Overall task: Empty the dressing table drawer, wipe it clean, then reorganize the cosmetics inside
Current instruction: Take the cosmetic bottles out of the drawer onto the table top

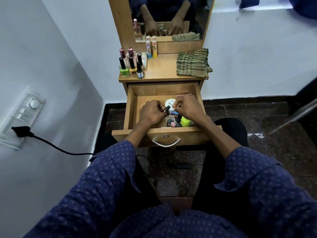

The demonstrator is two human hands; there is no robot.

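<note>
Dressing table [163, 73]: its top lies beyond both hands, already carrying part of the cosmetics.
Drawer [130, 107]: pulled open toward the person; both hands reach down into it, so I judge the emptying step is under way.
Striped cloth [193, 63]: folded on the table top, beyond the right hand, ready for wiping.
Bottle group [131, 64]: nail polishes and perfume bottles stand upright beyond the left hand, at the top's left end.
Left hand [151, 112]: fingers curled closed around a small dark tube [166, 109], held tilted over the drawer floor.
Right hand [187, 107]: thumb and forefinger pinched together just beside the tube's tip; whether anything sits between them I cannot tell.
White jar [169, 102]: lies between the two hands, at the drawer's back.
Neon green cap [185, 121]: sits under the right wrist, near the drawer front.
Small round caps [174, 122]: clustered below and between the hands.
Doing it well: lift one item at a time clear of the drawer wall, stand it beside the bottle group, and leave the cloth uncovered.
Hard to make out: the blue thing beneath the right fingers, the tube's kind, and whatever the hands cover.
</note>
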